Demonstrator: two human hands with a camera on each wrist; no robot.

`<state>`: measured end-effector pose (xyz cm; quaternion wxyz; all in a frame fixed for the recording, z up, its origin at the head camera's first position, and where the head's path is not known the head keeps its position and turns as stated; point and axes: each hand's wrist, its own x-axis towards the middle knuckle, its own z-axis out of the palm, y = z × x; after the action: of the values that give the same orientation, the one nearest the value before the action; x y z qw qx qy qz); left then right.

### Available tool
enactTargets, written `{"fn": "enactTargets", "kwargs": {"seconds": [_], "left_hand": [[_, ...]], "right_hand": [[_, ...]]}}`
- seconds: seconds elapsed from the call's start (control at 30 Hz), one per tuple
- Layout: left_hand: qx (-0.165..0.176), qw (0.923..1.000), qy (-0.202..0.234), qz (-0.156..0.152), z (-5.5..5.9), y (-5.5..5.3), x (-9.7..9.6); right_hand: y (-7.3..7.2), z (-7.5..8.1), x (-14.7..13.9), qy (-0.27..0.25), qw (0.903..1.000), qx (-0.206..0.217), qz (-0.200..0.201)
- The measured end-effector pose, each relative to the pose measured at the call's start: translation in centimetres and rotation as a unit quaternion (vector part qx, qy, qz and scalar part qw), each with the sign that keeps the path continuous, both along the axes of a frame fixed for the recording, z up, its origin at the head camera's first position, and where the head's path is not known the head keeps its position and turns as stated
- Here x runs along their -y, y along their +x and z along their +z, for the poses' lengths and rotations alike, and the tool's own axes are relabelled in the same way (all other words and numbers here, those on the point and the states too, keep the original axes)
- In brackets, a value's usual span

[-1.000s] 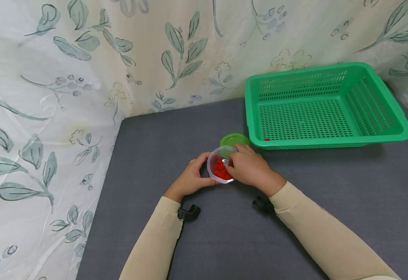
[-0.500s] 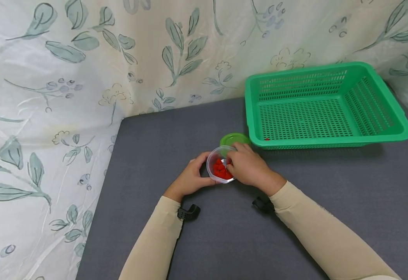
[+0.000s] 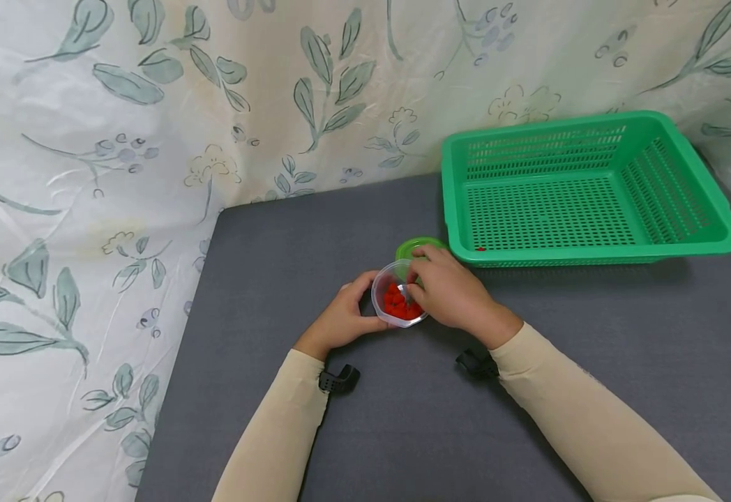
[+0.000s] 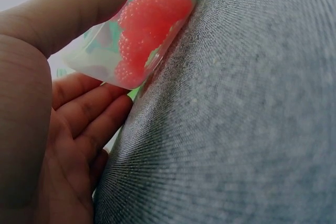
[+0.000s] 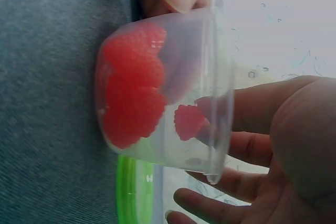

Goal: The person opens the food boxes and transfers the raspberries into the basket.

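A clear plastic tub [image 3: 377, 294] stands on the grey surface with several red raspberries [image 3: 395, 304] in its bottom. My left hand [image 3: 338, 321] grips it from the left side, thumb at the near wall and fingers round the far side. My right hand [image 3: 456, 293] reaches over the rim from the right. In the right wrist view, its thumb and finger pinch one raspberry [image 5: 188, 122] inside the tub, raised off the others. The remaining fingers of that hand are spread outside the tub.
A green lid [image 3: 413, 245] lies just behind the tub, partly covered by the right hand. To the back right is a green slotted basket [image 3: 547, 209], a small red piece [image 3: 480, 249] showing at its near left corner. A leaf-patterned cloth [image 3: 328, 90] hangs behind.
My right hand has shifted slightly right and back, its fingers drawing up toward the tub's rim. The left hand and the tub have stayed in place.
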<state>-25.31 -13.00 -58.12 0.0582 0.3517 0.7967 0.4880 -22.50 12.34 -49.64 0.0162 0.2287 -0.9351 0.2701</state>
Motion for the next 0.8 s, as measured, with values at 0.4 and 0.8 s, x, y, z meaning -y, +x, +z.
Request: {"fn": "enactTargets", "kwargs": {"seconds": [0.4,0.8], "left_hand": [[0.028,0.9996,-0.008,0.007,1.4,0.6,-0.5],[0.027,0.9996,-0.003,0.003,1.6,0.7,-0.5]], "right_hand": [[0.5,1.4,-0.1,-0.042,0.9979,-0.025,0.043],[0.6,1.7,-0.2,-0.055,0.9966,-0.035,0.051]]}}
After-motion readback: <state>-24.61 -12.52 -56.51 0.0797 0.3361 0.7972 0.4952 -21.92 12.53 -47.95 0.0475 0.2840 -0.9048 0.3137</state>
